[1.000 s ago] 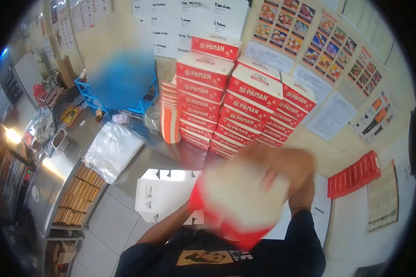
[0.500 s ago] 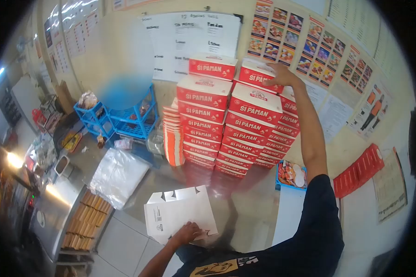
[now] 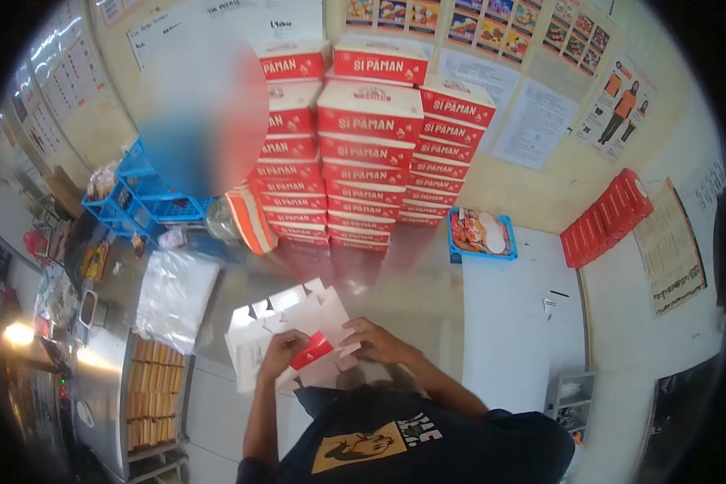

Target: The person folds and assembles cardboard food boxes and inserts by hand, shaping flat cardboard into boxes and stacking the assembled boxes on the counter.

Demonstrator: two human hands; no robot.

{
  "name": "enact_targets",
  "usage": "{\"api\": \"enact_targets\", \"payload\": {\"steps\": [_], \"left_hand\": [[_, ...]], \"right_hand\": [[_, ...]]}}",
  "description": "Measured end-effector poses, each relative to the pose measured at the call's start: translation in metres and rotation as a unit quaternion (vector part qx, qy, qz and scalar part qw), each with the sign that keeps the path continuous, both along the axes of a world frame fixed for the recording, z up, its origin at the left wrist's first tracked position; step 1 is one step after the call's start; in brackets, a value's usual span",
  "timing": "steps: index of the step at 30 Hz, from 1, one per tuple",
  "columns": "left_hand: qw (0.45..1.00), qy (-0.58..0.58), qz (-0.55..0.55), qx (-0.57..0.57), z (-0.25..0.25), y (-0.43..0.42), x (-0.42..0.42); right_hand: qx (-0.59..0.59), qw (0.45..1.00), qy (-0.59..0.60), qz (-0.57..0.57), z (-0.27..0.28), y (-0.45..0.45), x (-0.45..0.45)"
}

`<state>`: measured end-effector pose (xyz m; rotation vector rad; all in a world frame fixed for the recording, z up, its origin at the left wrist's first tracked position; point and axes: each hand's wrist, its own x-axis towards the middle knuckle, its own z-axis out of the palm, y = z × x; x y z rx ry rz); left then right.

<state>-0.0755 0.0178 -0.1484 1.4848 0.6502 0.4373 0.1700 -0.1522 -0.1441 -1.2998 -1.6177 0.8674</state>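
A partly folded cardboard box lies on the metal table in front of me, its white inside and cut tabs facing up. One folded-over panel shows red. My left hand is closed on the red panel's left side, with fingers bent over the board. My right hand pinches a white flap at the box's right edge. Behind it stand tall stacks of red and white "SI PAMAN" boxes, apart from both hands.
Left of the box are clear plastic bags and a blue rack. An orange-striped stack leans by the boxes. A blue tray sits on the white surface at right. Red boxes stand farther right.
My right hand has come down from the top of the box stack to the cardboard. A red panel now shows on it. An extra box stands atop the middle stack, and the view has shifted.
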Motion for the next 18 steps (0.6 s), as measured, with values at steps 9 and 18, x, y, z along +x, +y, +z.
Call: {"api": "enact_targets", "payload": {"steps": [9,18], "left_hand": [[0.979,0.183,0.062,-0.07,0.047,-0.031,0.029],[0.988,0.093,0.088,-0.084,0.051,-0.042,0.033]], "right_hand": [[-0.002,0.982,0.053,-0.184,0.02,0.008,-0.045],[0.103,0.974,0.077,-0.188,0.039,0.027,-0.045]]}}
